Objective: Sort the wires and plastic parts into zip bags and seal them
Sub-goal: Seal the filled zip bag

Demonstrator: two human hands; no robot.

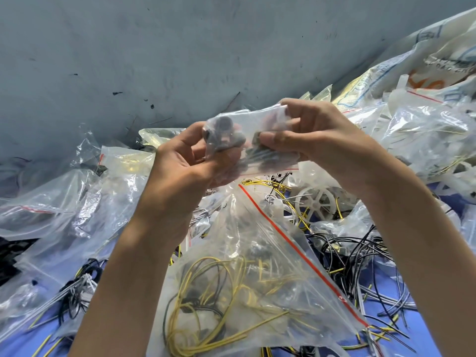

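The left hand curls its fingers round one end of a small bag of dark plastic parts. The right hand pinches the other end between thumb and fingers, so the bag is held in the air above the heap. I cannot tell whether its strip is pressed shut. The parts bulge close to the grip, so I judge that a lump caught in the strip could leave a gap and let pieces drop back into the mix.

Just under the left hand rises the corner of a bigger bag of yellow wires, which reaches down to the near edge of the blue tabletop. If it hangs from those fingers, it may slip. Loose black wires and a white wheel lie towards the right edge and would be easy to snag.
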